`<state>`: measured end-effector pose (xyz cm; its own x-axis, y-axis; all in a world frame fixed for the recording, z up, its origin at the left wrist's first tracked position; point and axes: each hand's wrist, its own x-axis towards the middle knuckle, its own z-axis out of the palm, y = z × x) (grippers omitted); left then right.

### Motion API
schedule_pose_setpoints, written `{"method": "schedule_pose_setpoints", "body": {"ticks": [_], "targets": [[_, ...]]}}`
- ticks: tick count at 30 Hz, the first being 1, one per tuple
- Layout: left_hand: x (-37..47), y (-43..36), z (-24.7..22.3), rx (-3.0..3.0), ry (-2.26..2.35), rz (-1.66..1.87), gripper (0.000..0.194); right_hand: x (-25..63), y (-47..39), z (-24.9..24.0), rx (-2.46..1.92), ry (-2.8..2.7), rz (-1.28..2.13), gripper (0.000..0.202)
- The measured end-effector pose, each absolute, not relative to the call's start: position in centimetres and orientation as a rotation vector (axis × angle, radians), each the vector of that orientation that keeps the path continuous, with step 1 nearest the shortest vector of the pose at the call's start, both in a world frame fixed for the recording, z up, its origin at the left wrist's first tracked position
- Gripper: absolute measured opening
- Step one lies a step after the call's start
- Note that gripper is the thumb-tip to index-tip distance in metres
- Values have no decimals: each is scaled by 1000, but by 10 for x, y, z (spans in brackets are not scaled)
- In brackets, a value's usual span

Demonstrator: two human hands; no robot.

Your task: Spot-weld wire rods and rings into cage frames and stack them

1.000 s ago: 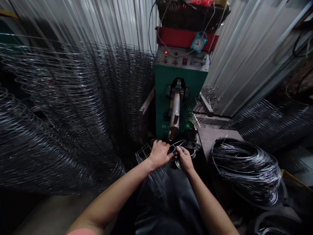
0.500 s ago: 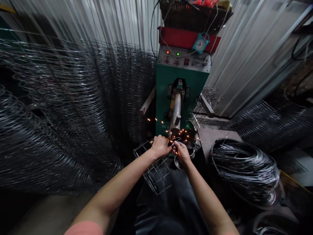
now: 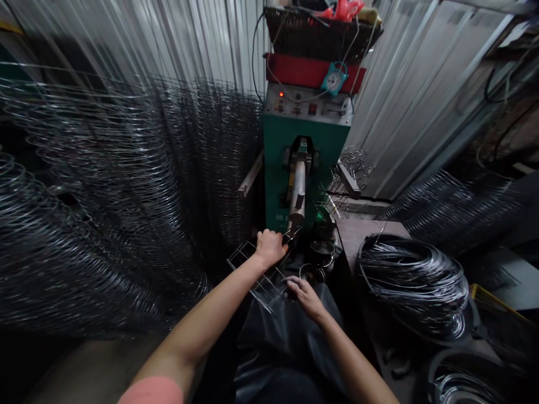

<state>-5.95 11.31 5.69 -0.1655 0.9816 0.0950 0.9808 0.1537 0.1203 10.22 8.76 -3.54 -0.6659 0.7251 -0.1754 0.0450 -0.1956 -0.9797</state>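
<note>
My left hand point(image 3: 270, 248) is closed on a wire basket frame point(image 3: 266, 292) just below the electrode arm point(image 3: 298, 185) of a green spot welder point(image 3: 328, 140). The frame hangs tilted over my dark apron, its wire grid spreading to both sides of my wrist. Lower and to the right, my right hand point(image 3: 301, 292) has its fingers curled at the near right edge of the frame, seemingly pinching a wire there. A curved piece of wire shows beside the electrode tip, partly hidden by the left hand.
Tall stacks of wire rings point(image 3: 138, 168) fill the left side. Bowls point(image 3: 323, 252) stand beneath the welder. On the right, a coil of cut wires point(image 3: 415, 280) lies on a board. A teal clock point(image 3: 334, 78) hangs on the welder, below a basket point(image 3: 324, 33).
The sparks at the electrode have stopped and the welder's green light is off. My right hand has drawn down and back from the electrode to the frame's edge. The frame has turned slightly.
</note>
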Motion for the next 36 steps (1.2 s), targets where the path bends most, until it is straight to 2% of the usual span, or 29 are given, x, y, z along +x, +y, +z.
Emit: {"method": "schedule_pose_setpoints", "body": {"ticks": [11,15,18,20,23,25,27,30,34,36], "targets": [[-66,114,64,2028,2298,225,35,101,87,-36,-771,-1643,1931,39],[-89,46,53,2285,2102,531,64,105,65,-26,-789,-1526,1911,34],[-104,-30,19,2503,1943,766,88,108,49,-6,-880,-1267,1957,31],[-106,-72,-10,2613,1864,734,94,106,41,11,-908,-1083,2006,30],[-96,-103,-44,2665,1838,627,90,96,34,31,-889,-891,2099,27],[-87,-105,-52,2641,1907,722,90,94,34,38,-878,-794,2171,24],[-82,-101,-48,2620,1973,863,90,98,37,40,-873,-716,2227,22],[-85,-92,-29,2741,1773,910,85,116,39,40,-859,-688,2253,24],[-91,-87,-8,2865,1570,752,61,132,37,47,-864,-814,2199,30],[-87,-86,-6,2922,1607,873,47,140,36,57,-878,-1026,2151,37]]}}
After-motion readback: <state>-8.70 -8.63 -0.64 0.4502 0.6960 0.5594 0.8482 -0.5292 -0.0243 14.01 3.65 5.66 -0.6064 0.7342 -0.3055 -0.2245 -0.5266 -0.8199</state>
